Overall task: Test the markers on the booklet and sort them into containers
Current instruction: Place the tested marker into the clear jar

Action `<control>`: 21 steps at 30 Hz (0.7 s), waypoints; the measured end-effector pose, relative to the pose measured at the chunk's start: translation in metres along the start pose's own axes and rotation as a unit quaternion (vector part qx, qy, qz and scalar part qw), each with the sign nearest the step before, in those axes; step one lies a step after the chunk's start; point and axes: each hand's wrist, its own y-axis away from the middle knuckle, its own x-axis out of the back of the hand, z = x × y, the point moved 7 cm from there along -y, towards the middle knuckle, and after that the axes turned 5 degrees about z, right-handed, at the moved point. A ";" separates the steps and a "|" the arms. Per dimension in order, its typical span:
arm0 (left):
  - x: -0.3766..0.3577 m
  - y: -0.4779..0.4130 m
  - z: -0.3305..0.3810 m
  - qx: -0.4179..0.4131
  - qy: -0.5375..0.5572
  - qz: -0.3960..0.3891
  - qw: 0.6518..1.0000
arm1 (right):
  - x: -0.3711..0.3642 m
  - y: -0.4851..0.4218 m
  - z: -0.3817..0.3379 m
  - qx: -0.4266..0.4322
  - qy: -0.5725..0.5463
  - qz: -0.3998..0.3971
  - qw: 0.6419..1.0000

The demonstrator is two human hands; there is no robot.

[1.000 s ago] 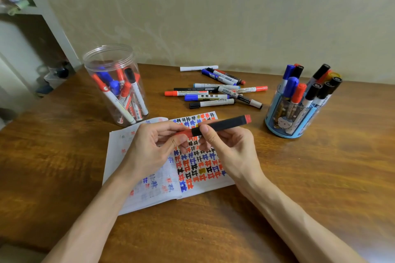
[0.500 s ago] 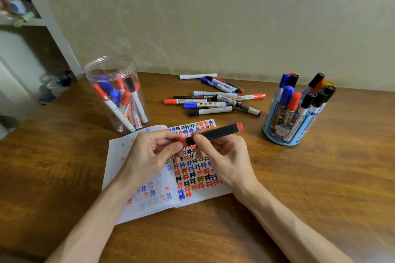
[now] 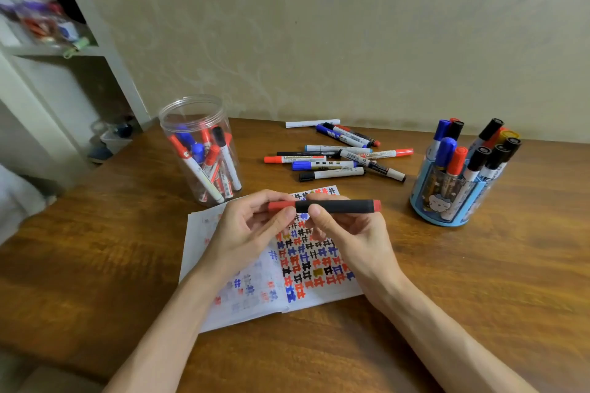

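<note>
A black marker (image 3: 338, 206) with a red cap and red end is held level above the open booklet (image 3: 319, 265), whose right page is covered in red, blue and black marks. My left hand (image 3: 249, 233) pinches the red cap end. My right hand (image 3: 354, 233) grips the black barrel. The cap sits on the marker. A clear plastic jar (image 3: 199, 150) with several markers stands at the left. A blue round holder (image 3: 459, 179) with several upright markers stands at the right.
Several loose markers (image 3: 338, 159) lie in a pile on the wooden table (image 3: 479, 281) behind the booklet, near the wall. A white shelf unit (image 3: 64, 51) stands to the left of the table.
The marker has levelled out from a tilt with its right end higher. Both hands keep their hold on it, over the booklet.
</note>
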 end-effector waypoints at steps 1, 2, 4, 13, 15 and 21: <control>0.002 0.000 -0.001 0.002 -0.005 0.006 1.000 | 0.000 0.002 0.000 -0.011 -0.004 0.002 1.000; 0.005 0.001 -0.001 0.004 -0.008 0.013 1.000 | 0.002 0.002 0.001 -0.017 -0.012 0.008 1.000; 0.011 0.000 -0.002 0.011 0.006 0.033 0.999 | 0.010 -0.001 -0.002 -0.018 -0.030 0.029 0.999; 0.039 -0.009 0.018 -0.016 0.119 0.145 0.982 | 0.016 -0.012 -0.004 0.024 0.070 0.020 0.997; 0.054 -0.014 0.038 -0.057 0.098 0.167 0.979 | 0.014 -0.014 -0.004 0.033 0.088 0.026 0.995; 0.115 -0.034 0.112 -0.198 0.043 0.268 0.942 | 0.005 -0.017 -0.007 0.051 0.118 0.013 0.992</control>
